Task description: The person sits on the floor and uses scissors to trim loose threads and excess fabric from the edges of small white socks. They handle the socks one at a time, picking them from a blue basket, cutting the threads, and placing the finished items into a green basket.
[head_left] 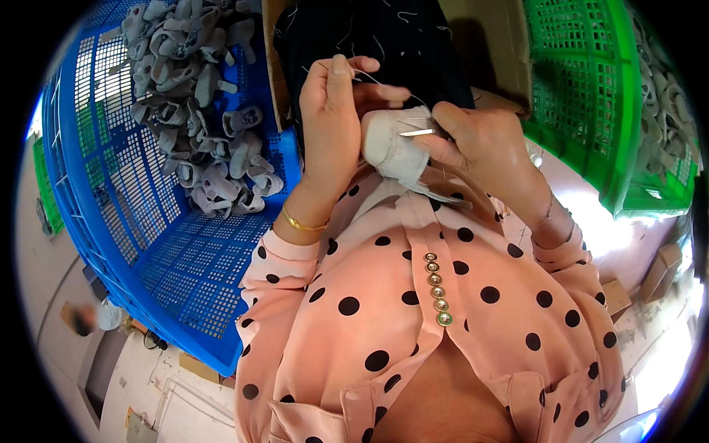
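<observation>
In front of my chest, my left hand [332, 111] is raised, thumb against the index finger, with a thin white thread [377, 80] at the pinch. The thread runs across to my right hand [491, 144]. That hand is closed on a small white stitched shoe-shaped piece [382, 140], which has loose, frayed cloth at its lower end. A slim shiny metal tool [417, 133] sticks out from the right fingers over the piece; most of it is hidden, so I cannot tell its kind. The other left fingers curl just above the white piece.
A blue plastic basket [185, 273] on the left holds many small grey shoes [214, 111]. Beyond my hands, a cardboard box [498, 55] stands beside dark cloth [384, 29] strewn with thread ends. On the right is a green basket [576, 96] with more grey pieces [668, 111].
</observation>
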Action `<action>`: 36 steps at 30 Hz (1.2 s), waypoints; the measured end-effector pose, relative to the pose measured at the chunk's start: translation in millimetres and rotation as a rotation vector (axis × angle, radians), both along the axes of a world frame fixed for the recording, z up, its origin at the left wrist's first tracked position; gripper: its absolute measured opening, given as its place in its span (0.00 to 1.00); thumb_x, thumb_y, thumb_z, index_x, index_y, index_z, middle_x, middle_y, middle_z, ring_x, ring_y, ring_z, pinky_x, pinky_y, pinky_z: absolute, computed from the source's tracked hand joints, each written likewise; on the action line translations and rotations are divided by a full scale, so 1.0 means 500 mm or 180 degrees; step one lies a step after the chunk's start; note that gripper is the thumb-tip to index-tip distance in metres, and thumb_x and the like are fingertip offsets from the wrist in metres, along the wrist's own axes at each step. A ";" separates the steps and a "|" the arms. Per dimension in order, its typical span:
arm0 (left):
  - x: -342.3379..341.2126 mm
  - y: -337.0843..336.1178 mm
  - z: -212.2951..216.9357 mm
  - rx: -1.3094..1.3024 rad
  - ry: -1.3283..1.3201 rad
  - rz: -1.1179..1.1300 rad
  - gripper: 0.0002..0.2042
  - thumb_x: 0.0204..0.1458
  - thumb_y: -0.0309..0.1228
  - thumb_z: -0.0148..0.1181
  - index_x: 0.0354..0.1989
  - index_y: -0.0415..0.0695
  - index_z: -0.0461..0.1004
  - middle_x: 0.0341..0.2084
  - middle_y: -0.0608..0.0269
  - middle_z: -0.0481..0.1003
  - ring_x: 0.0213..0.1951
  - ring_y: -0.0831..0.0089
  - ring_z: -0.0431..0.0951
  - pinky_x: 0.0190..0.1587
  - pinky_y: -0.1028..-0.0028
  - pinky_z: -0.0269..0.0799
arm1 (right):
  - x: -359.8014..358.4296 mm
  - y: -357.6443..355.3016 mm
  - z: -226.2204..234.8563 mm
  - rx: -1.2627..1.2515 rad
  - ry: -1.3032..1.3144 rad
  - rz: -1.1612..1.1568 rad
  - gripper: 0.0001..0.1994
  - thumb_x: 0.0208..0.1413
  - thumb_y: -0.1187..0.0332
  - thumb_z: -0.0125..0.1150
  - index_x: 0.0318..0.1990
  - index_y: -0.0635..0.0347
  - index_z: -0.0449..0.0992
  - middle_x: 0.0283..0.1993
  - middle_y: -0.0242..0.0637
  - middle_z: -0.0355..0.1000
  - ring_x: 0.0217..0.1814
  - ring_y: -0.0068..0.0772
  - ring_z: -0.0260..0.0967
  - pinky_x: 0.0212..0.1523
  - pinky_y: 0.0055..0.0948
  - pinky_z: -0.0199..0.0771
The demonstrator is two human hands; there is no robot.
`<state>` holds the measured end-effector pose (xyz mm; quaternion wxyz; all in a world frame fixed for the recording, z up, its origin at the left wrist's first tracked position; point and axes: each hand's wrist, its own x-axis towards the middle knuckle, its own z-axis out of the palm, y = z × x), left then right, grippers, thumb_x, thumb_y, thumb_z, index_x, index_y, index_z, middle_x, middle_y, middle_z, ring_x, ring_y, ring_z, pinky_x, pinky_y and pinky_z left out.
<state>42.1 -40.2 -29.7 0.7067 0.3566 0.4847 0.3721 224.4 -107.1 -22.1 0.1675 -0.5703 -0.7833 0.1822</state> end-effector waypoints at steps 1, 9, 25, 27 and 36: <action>0.012 0.003 0.001 -0.0310 -0.0296 0.0338 0.13 0.68 0.38 0.40 0.41 0.40 0.63 0.38 0.54 0.76 0.33 0.62 0.82 0.34 0.69 0.80 | -0.002 -0.004 -0.003 -0.0029 0.0009 -0.0037 0.20 0.55 0.47 0.58 0.26 0.56 0.69 0.15 0.36 0.67 0.16 0.40 0.68 0.16 0.35 0.65; -0.004 -0.047 -0.121 -0.0713 -0.0733 0.0982 0.08 0.65 0.35 0.47 0.37 0.44 0.65 0.40 0.59 0.72 0.42 0.61 0.77 0.47 0.61 0.75 | 0.026 0.004 0.014 -0.0313 0.0879 -0.0443 0.27 0.45 0.45 0.67 0.43 0.57 0.70 0.22 0.39 0.72 0.24 0.45 0.74 0.24 0.37 0.72; -0.064 0.112 0.006 0.3028 0.2092 0.0096 0.11 0.64 0.32 0.46 0.34 0.38 0.69 0.44 0.51 0.74 0.46 0.62 0.73 0.56 0.64 0.65 | 0.089 0.050 0.021 -0.0985 0.0598 0.0114 0.26 0.48 0.43 0.64 0.38 0.60 0.74 0.23 0.44 0.74 0.26 0.49 0.74 0.26 0.42 0.72; -0.073 0.099 0.027 0.3846 0.3406 -0.0407 0.09 0.58 0.29 0.55 0.44 0.39 0.73 0.52 0.51 0.73 0.52 0.59 0.72 0.58 0.64 0.65 | 0.075 0.046 0.007 -0.1229 0.0507 -0.0266 0.27 0.48 0.42 0.64 0.36 0.60 0.74 0.26 0.48 0.74 0.29 0.52 0.74 0.31 0.45 0.72; -0.051 -0.035 -0.074 0.1928 0.1510 -0.1599 0.09 0.53 0.23 0.61 0.41 0.38 0.79 0.36 0.53 0.80 0.38 0.66 0.80 0.43 0.73 0.73 | 0.039 0.015 -0.065 -0.1305 0.1265 -0.0745 0.23 0.50 0.50 0.66 0.29 0.66 0.69 0.21 0.42 0.67 0.22 0.34 0.65 0.26 0.32 0.66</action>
